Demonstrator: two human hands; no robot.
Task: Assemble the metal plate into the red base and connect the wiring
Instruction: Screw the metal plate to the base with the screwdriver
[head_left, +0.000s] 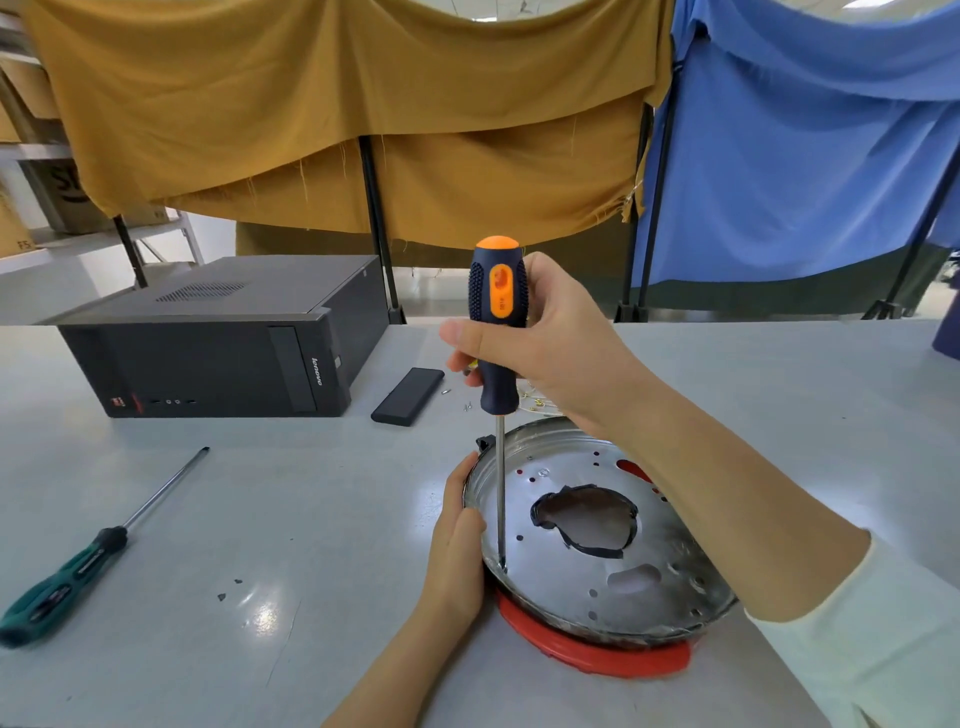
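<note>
A round silver metal plate (623, 571) with a dark-edged centre hole and several small holes sits in the red base (597, 657), whose rim shows at the front. My right hand (545, 343) grips the blue and orange handle of a screwdriver (497, 322) held upright; its shaft tip touches the plate near the left rim. My left hand (457, 545) grips the left edge of the plate and base. Thin yellowish wires (535, 402) lie on the table just behind the plate, partly hidden by my right hand.
A green-handled screwdriver (78, 561) lies at the left on the grey table (260, 519). A black computer case (218, 338) stands at the back left, with a small black flat box (408, 396) and loose screws (467, 406) next to it. Yellow and blue curtains hang behind.
</note>
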